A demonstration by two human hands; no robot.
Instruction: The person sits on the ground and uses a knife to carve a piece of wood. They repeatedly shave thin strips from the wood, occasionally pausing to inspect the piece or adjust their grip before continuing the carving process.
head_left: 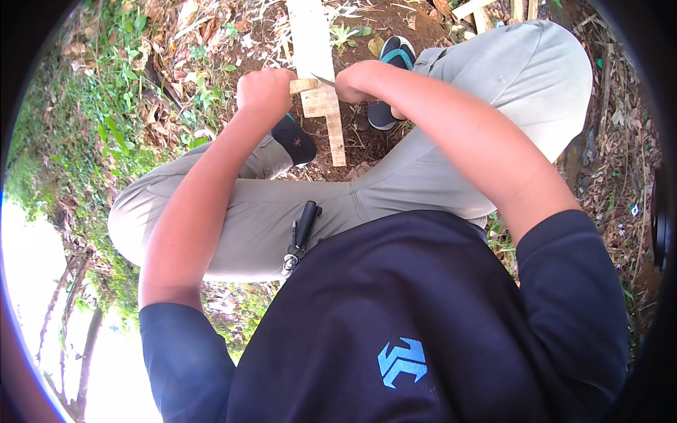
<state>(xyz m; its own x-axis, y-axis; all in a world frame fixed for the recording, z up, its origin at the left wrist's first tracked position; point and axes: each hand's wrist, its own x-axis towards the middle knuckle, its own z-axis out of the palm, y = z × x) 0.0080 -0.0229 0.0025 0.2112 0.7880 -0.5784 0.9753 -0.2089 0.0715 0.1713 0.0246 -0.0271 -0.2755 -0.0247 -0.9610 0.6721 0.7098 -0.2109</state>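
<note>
My left hand [264,92] is closed in a fist around a short piece of light wood [304,85], whose end sticks out to the right. My right hand [357,81] is closed on a knife; only its thin, pointed blade [324,80] shows, and the handle is hidden in the fingers. The blade's tip points left, close to the wood piece; whether they touch, I cannot tell. Beneath both lies a long, pale wooden board [310,42] between my feet. Its near end [335,137] is cut to a narrow tongue.
My bent legs in grey trousers [451,162] frame the work. Dark sandals [398,53] stand on brown soil beside the board. Dry leaves and green plants [120,134] cover the ground at left. Wood offcuts [483,17] lie at the far right. Keys [290,262] hang at my waist.
</note>
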